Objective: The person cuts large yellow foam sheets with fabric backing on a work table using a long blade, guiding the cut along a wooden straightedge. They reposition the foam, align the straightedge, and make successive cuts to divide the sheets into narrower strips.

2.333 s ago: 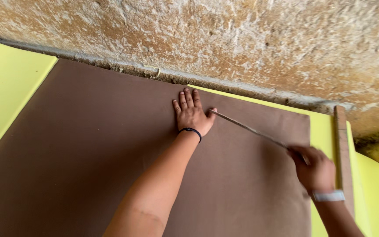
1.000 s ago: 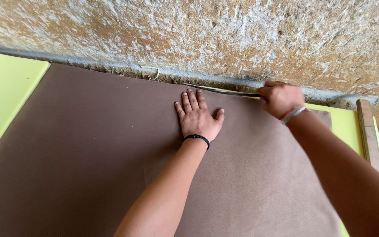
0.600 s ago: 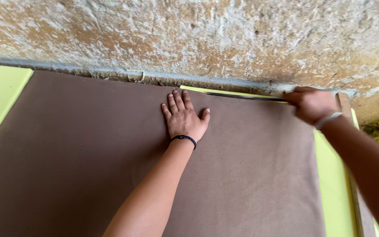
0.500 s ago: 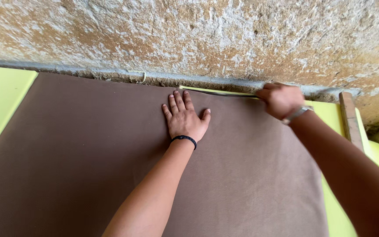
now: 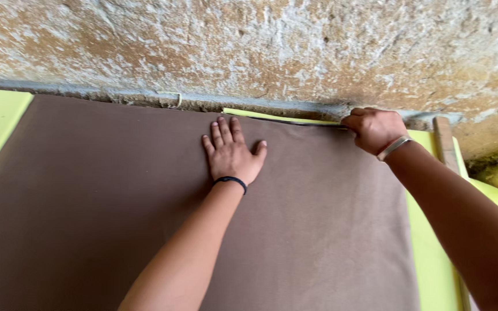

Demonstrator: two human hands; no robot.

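The brown cloth (image 5: 145,219) is lying spread flat over a yellow-green sheet (image 5: 433,259), and its far edge is running right along the foot of a rough, mottled wall (image 5: 260,46). The left hand (image 5: 231,155) is pressing down on the cloth near that edge, palm flat, fingers spread wide, a dark band sitting at the wrist. The right hand (image 5: 374,129) is working at the far edge, off to the right, fingers curled tight together in a fist around something thin. From where I'm standing I cannot make out what it is; it may be a slim rod or cord, and only a dark line (image 5: 295,121) is showing along the edge between the two hands. A narrow strip of the yellow-green is peeking out above the cloth there.

A wooden stick (image 5: 446,147) is lying just right of the cloth, near the wall.

Doing this well, I'd say, is about keeping that flat palm planted so the cloth is not creeping or wrinkling, and keeping the closed hand travelling low and straight along the edge, hugging the wall line instead of lifting off it.
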